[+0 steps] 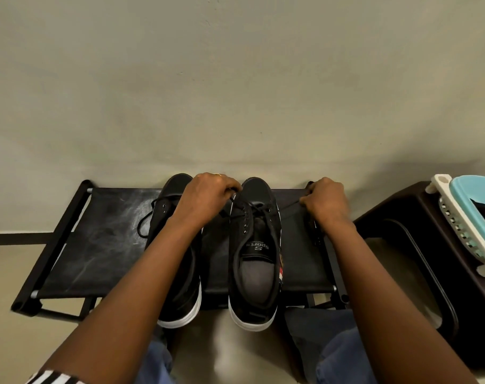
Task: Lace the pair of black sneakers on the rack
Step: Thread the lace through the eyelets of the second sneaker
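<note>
While both black sneakers sat side by side on the rack's (pixel 102 231) scuffed, matte fabric shelf, toes toward the pale wall, I worked on the right sneaker (pixel 254 253), a canvas shoe with a white rubber sole and grey insole. My left hand (pixel 208 198) pinched one end of its thin, round black lace (pixel 263 210) near the toe, fingers curled tight on it. My right hand (pixel 326 202) had its grip clamped on the other end, drawn taut out past the shoe's side. The left sneaker (pixel 177 273) lay partly under my forearm, its lace looping loose. A dark brown plastic stool (pixel 402 217) stood to the right, carrying a teal and white basket (pixel 468 217).
</note>
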